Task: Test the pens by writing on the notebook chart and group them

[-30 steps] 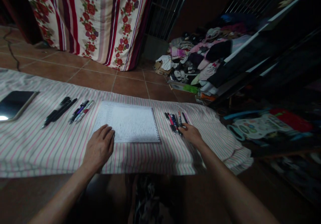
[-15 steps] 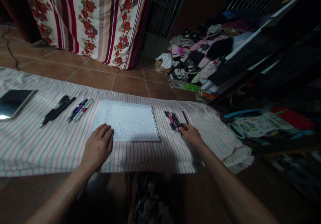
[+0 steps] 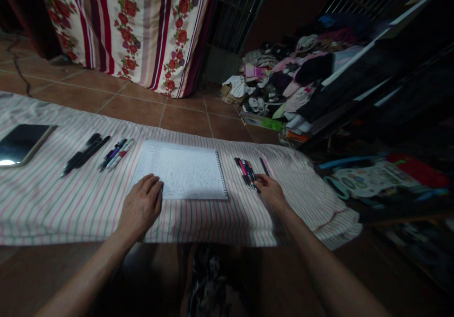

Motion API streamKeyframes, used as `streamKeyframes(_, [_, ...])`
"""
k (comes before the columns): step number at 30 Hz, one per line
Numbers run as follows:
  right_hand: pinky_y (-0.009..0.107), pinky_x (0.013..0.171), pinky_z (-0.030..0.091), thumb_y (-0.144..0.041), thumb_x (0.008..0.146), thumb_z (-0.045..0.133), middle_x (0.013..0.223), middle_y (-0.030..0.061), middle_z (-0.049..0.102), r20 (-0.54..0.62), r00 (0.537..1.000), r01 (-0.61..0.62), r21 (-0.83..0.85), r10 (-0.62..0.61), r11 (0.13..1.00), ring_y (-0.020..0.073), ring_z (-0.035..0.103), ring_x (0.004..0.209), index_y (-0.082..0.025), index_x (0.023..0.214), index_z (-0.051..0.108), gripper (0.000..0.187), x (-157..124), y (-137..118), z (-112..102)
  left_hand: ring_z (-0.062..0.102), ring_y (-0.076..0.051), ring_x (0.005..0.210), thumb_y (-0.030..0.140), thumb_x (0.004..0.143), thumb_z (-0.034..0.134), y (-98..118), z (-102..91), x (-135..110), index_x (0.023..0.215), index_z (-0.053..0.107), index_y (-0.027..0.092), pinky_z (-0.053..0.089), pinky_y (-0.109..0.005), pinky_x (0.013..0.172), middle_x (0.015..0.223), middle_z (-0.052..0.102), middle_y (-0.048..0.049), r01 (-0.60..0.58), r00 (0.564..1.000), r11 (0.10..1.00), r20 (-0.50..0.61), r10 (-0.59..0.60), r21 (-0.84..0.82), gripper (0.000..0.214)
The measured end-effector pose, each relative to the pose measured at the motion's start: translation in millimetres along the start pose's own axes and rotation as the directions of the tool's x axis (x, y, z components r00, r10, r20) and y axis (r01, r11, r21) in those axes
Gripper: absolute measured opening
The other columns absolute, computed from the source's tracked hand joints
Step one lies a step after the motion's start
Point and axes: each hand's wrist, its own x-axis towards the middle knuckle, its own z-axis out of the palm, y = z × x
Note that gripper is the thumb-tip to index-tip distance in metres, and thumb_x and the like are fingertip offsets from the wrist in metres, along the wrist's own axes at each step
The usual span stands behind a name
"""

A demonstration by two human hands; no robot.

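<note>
A spiral notebook (image 3: 187, 170) lies on the striped cloth, its wire binding to the right and its page covered in faint marks. My left hand (image 3: 144, 201) rests over the notebook's lower left corner, fingers lying flat. To the right of the notebook is a bunch of several pens (image 3: 244, 171), side by side. My right hand (image 3: 268, 188) is at the near right end of this bunch, its fingers curled and pinched against a pen; the fingertips are partly hidden. One dark pen (image 3: 264, 166) lies apart, just beyond that hand.
Left of the notebook lie a group of slim pens (image 3: 116, 154) and some thick black pens (image 3: 85, 155). A dark-screened tablet (image 3: 23, 143) is at the far left. The striped cloth (image 3: 198, 220) covers the low surface. Piled clothes (image 3: 280, 78) and a floral curtain (image 3: 152, 33) stand beyond.
The view has shifted very slightly. Both hands, the notebook and the pens keep practically the same places relative to one another.
</note>
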Motion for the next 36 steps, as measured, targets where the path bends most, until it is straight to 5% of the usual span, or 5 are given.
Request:
streamKeyframes(14, [0.039,0.078,0.046,-0.031,0.071,0.051,0.090,0.0124,0.069,-0.124,0.992,0.000,-0.077,-0.010,0.997,0.0272,0.063,0.085,-0.015,0.099,0.068,0.036,-5,-59,-3,0.049,-0.025,0.115,0.013,0.084,0.044,0,0.1,-1,0.103,0.059,0.015,0.043,-0.043,0.097,0.111,0.061,-0.0114,0.055,0.997,0.998,0.046,-0.054,-0.017,0.024])
streamKeyframes(17, [0.033,0.077,0.047,-0.035,0.069,0.053,0.094,0.0101,0.069,-0.102,0.994,0.072,0.233,-0.049,0.970,0.0227,0.063,0.086,-0.015,0.097,0.068,0.037,-17,-97,15,0.048,-0.025,0.115,0.012,0.084,0.043,1,-0.6,-1,0.103,0.059,0.015,0.042,-0.042,0.098,0.111,0.060,-0.0112,0.059,0.997,0.998,0.050,-0.058,-0.019,0.025])
streamKeyframes(21, [0.027,0.061,0.045,-0.037,0.061,0.060,0.086,0.0075,0.068,-0.017,0.998,-0.043,0.601,0.067,0.798,0.0163,0.060,0.070,-0.015,0.092,0.067,0.039,-50,-157,52,0.047,-0.025,0.116,0.011,0.084,0.043,0,0.8,-2,0.102,0.059,0.014,0.041,-0.040,0.099,0.110,0.060,-0.0113,0.063,0.997,0.998,0.049,-0.062,-0.023,0.024])
streamKeyframes(27, [0.025,0.056,0.041,-0.042,0.059,0.067,0.079,0.0060,0.068,0.133,0.991,-0.103,0.808,-0.010,0.579,0.0136,0.057,0.066,-0.015,0.086,0.068,0.039,-112,-221,103,0.047,-0.024,0.112,0.012,0.083,0.046,-9,-4.4,4,0.098,0.061,0.016,0.043,-0.038,0.097,0.107,0.061,-0.0099,0.094,0.996,0.995,0.008,-0.093,-0.030,0.021])
streamKeyframes(36, [0.031,0.066,0.048,-0.038,0.068,0.059,0.086,0.0080,0.071,0.196,0.960,0.002,0.708,-0.199,0.706,0.0207,0.063,0.079,-0.017,0.084,0.070,0.029,-134,-224,138,0.049,-0.025,0.102,0.018,0.084,0.045,-53,-36.2,13,0.090,0.064,0.015,0.044,-0.037,0.088,0.104,0.061,-0.0107,0.348,0.937,0.925,-0.061,-0.343,0.151,0.020])
